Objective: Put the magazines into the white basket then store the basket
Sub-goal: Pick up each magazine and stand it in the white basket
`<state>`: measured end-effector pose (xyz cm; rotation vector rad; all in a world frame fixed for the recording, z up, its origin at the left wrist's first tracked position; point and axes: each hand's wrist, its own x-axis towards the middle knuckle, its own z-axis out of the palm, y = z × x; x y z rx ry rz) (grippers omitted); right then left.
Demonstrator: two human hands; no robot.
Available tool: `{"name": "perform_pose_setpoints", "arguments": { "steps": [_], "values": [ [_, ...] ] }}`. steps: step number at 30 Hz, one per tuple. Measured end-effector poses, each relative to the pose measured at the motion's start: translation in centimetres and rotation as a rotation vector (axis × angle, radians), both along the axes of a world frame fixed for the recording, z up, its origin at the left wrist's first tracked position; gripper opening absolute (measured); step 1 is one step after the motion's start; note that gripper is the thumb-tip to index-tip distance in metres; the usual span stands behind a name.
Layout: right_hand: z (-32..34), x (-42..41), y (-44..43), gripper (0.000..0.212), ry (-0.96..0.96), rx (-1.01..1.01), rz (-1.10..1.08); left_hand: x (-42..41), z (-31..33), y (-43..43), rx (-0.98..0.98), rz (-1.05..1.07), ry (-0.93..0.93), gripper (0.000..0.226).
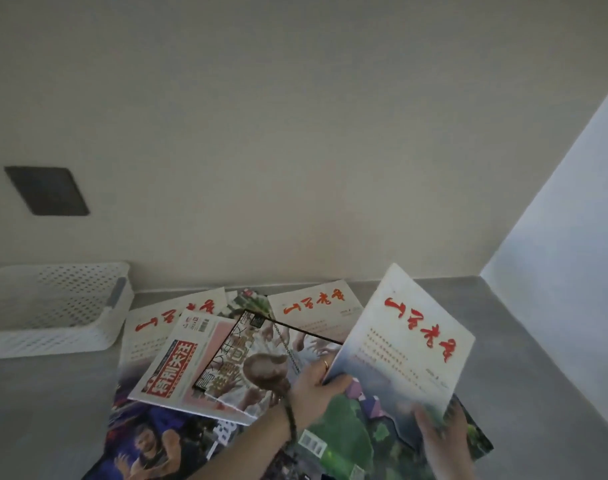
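Observation:
A pale magazine with red brush lettering (404,341) is lifted and tilted above the pile at the right. My left hand (316,379) grips its lower left edge, thumb on the cover. Its lower right corner is held by my right hand (441,431). Several more magazines (198,362) lie fanned and overlapping on the grey surface (524,341), among them two more with red lettering, one with a red banner and a dark-framed one. The white perforated basket (53,306) stands at the left against the wall and looks empty.
A cream wall rises behind the surface with a dark square plate (46,190) on it at the left. A white side panel (572,220) closes the right end. Bare grey surface shows at the front left and back right.

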<state>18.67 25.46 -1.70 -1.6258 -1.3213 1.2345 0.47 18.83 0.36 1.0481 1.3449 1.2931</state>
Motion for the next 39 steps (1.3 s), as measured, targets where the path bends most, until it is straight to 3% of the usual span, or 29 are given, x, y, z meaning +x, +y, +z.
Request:
{"name": "perform_pose_setpoints", "arguments": {
  "steps": [4, 7, 11, 16, 21, 32, 39],
  "values": [
    [4.3, -4.3, -0.1, 0.027, 0.195, -0.035, 0.153, -5.9, 3.6, -4.8, 0.120, 0.113, -0.018, 0.008],
    [8.2, -9.7, -1.8, 0.039, 0.281, 0.012, 0.379, -12.2, 6.7, -9.0, 0.146, 0.258, 0.098, 0.015],
    [12.3, -19.6, -5.0, 0.019, 0.201, 0.236, 0.547, -21.7, 10.5, -14.7, 0.139, 0.520, 0.141, 0.023],
    [15.5, -33.2, -8.9, 0.014, 0.215, 0.383, 0.647, -33.2, 14.3, -21.1, 0.088, 0.743, 0.313, 0.020],
    [16.5, -43.3, -11.0, 0.019, 0.075, 0.520, 0.670, -43.2, 15.9, -24.5, -0.072, 0.911, 0.527, 0.024],
    [10.5, -53.7, -10.4, 0.022, -0.048, 0.342, 0.592, -53.0, 9.2, -21.7, -0.227, 0.980, 0.545, 0.030],
    [5.0, -56.3, -9.9, 0.017, -0.097, 0.296, 0.541, -55.6, 2.8, -20.5, -0.328, 0.959, 0.402, 0.030]
  ]
}}
